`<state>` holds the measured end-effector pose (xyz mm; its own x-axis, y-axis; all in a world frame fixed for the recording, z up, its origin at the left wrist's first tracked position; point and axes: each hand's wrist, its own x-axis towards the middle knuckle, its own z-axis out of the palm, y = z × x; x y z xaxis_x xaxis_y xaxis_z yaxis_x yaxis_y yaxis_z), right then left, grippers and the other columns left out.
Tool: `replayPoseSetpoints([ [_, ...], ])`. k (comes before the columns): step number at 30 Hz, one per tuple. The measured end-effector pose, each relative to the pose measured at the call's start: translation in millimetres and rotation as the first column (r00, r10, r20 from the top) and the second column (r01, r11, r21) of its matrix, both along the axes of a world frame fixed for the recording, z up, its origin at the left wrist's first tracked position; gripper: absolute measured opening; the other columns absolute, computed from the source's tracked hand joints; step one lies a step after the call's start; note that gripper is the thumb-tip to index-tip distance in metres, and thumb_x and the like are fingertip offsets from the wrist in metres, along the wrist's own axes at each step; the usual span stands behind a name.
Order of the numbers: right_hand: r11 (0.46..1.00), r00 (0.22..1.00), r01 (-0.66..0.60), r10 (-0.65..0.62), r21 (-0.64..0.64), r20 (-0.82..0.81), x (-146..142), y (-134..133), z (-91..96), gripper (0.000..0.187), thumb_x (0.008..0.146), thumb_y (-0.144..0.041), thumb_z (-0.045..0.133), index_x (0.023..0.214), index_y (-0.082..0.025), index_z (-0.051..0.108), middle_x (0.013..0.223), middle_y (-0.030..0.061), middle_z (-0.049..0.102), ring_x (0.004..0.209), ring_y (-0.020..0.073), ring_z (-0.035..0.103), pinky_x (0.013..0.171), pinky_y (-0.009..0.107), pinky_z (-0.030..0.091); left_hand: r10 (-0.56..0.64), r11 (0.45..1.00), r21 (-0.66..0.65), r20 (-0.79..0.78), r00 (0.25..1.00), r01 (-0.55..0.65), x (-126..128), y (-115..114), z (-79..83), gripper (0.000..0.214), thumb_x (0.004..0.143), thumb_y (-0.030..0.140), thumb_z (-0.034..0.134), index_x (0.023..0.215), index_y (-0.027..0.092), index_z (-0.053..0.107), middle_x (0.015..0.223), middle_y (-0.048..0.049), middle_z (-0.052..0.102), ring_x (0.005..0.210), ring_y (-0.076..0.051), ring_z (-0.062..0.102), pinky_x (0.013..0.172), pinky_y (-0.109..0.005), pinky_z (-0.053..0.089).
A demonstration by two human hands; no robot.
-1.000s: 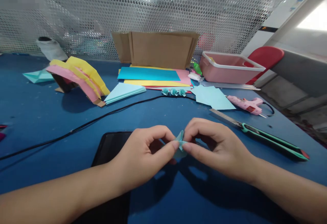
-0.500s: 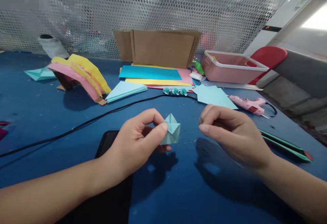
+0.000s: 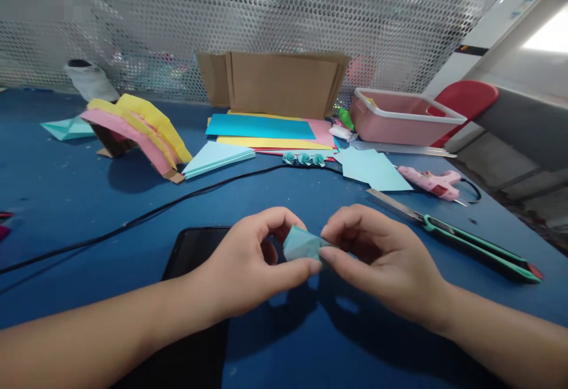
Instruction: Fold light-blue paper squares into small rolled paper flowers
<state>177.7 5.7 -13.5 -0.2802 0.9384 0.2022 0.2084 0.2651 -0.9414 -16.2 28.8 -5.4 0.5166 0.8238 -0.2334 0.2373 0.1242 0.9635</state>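
Note:
A small folded piece of light-blue paper (image 3: 300, 243) is held between both hands above the blue table. My left hand (image 3: 261, 259) grips its left side, thumb along the near edge and fingers behind. With thumb and fingertips, my right hand (image 3: 377, 259) pinches the paper's right end. The fingers partly hide the folds. Beyond the hands, three small folded paper roses (image 3: 304, 158) sit in a row beside a black cable (image 3: 213, 185). A black phone-like slab (image 3: 195, 253) lies under my left forearm.
A utility knife (image 3: 479, 247) with its blade out lies right of my right hand. Behind are a pink glue gun (image 3: 432, 183), light-blue paper sheets (image 3: 375, 168), folded paper (image 3: 217, 159), a pink bin (image 3: 399, 122), cardboard (image 3: 284, 84) and a yellow-pink paper arch (image 3: 137, 128).
My right hand has moved left and down and now pinches the folded paper. My left hand has turned the paper and shifted slightly right. The utility knife's blade has come into view.

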Motion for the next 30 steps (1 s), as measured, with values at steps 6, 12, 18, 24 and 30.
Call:
replayPoseSetpoints([
  [6, 0.995, 0.999, -0.052, 0.051, -0.090, -0.016, -3, -2, -0.6, 0.027, 0.078, -0.012, 0.066, 0.097, -0.023, 0.049, 0.076, -0.0001, 0.068, 0.062, 0.0128, 0.066, 0.060, 0.024, 0.057, 0.097, 0.994, -0.076, 0.212, 0.972, -0.083, 1, 2, -1.2, 0.022, 0.076, 0.022, 0.072, 0.092, 0.019, 0.057, 0.079, 0.0028, 0.063, 0.071, -0.010, 0.059, 0.062, -0.019, 0.048],
  [12, 1.000, 0.992, -0.004, 0.000, -0.030, -0.128, 6, 5, -3.1, 0.016, 0.092, -0.032, 0.057, 0.105, -0.024, 0.055, 0.079, 0.0008, 0.064, 0.066, 0.0135, 0.066, 0.061, 0.025, 0.058, 0.096, 0.993, -0.086, 0.198, 0.975, -0.080, 1, 3, -4.4, 0.024, 0.081, 0.026, 0.069, 0.104, 0.018, 0.065, 0.080, 0.0007, 0.068, 0.067, -0.009, 0.060, 0.064, -0.020, 0.048],
  [18, 1.000, 0.998, 0.020, -0.020, -0.001, -0.051, 7, 10, -1.5, 0.006, 0.090, -0.028, 0.061, 0.093, -0.023, 0.062, 0.076, 0.0000, 0.067, 0.066, 0.0116, 0.066, 0.061, 0.020, 0.057, 0.079, 0.997, -0.030, 0.172, 0.982, -0.075, 2, 2, -5.2, 0.028, 0.087, 0.030, 0.062, 0.113, 0.020, 0.063, 0.079, 0.0008, 0.066, 0.068, -0.011, 0.060, 0.065, -0.022, 0.050],
  [24, 1.000, 0.996, -0.028, 0.028, -0.003, -0.086, 6, 8, -0.1, 0.007, 0.090, -0.023, 0.061, 0.096, -0.024, 0.061, 0.081, -0.0001, 0.068, 0.070, 0.0116, 0.068, 0.063, 0.020, 0.058, 0.117, 0.991, -0.085, 0.223, 0.968, -0.100, 2, 4, -4.1, 0.021, 0.086, 0.029, 0.064, 0.101, 0.018, 0.052, 0.069, 0.0052, 0.062, 0.058, -0.006, 0.056, 0.057, -0.016, 0.047],
  [30, 0.997, 0.996, -0.067, 0.069, 0.029, -0.060, 7, 8, -5.7, 0.023, 0.087, -0.012, 0.060, 0.105, -0.025, 0.059, 0.083, 0.0006, 0.065, 0.074, 0.0121, 0.066, 0.064, 0.021, 0.057, 0.145, 0.987, -0.099, 0.223, 0.964, -0.125, 1, 4, -3.8, 0.022, 0.083, 0.030, 0.067, 0.100, 0.017, 0.061, 0.070, 0.0045, 0.060, 0.061, -0.006, 0.055, 0.059, -0.016, 0.045],
])
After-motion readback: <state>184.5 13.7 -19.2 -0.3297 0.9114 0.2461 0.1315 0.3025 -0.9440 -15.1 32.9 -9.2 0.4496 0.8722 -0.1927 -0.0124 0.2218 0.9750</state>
